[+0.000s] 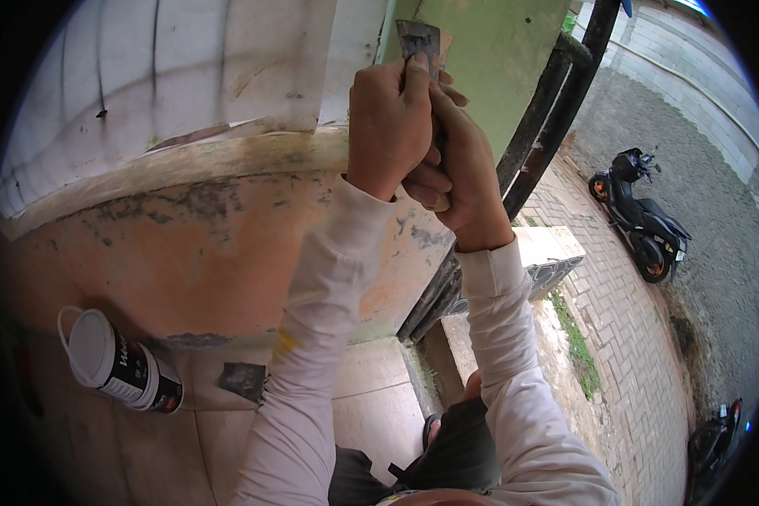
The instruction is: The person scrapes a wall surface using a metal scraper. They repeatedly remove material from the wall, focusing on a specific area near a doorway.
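Observation:
Both hands are raised in front of a green-painted wall, together on one scraper. Its flat, worn metal blade points up, close to the wall. My left hand is closed around the tool, with the thumb pressed on the blade. Against it, my right hand wraps the lower part, its fingers curled under the left. The handle is mostly hidden between the palms. Beside the blade a small patch of the wall shows orange-beige. Below, the orange wall has dark, flaking stains.
A lidded white paint bucket and a dark sheet, probably sandpaper, are on the tiled floor. Dark poles rise at the right, near a tiled ledge. Beyond stand a black scooter and another vehicle.

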{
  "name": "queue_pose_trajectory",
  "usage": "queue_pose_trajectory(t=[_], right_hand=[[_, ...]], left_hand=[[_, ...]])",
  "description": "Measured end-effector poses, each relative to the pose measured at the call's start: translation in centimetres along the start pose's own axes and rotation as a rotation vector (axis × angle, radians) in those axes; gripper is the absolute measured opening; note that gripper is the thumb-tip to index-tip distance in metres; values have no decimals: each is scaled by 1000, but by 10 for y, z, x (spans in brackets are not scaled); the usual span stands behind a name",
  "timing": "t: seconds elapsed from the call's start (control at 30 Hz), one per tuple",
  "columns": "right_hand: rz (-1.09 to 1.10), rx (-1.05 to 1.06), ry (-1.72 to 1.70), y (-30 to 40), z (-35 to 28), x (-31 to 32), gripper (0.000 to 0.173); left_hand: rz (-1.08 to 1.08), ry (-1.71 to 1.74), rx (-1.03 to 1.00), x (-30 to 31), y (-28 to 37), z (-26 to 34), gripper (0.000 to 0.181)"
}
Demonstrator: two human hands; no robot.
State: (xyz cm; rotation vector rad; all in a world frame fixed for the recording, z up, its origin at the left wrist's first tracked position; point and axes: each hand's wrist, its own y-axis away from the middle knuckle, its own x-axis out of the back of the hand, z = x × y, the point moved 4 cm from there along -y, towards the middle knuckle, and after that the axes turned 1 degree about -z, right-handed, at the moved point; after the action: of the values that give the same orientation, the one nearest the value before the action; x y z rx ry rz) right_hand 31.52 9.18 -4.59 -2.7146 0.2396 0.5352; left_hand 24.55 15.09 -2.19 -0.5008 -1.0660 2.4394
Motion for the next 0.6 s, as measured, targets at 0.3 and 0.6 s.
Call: queue_pose_trajectory(t=[0.3, 0.6], right_hand=[[17, -18, 22, 2, 1, -1, 31], [-27, 4, 38, 0, 0, -3, 29]], left_hand=[[21, 10, -47, 0, -2, -5, 41], [31, -35, -63, 2, -3, 0, 42]])
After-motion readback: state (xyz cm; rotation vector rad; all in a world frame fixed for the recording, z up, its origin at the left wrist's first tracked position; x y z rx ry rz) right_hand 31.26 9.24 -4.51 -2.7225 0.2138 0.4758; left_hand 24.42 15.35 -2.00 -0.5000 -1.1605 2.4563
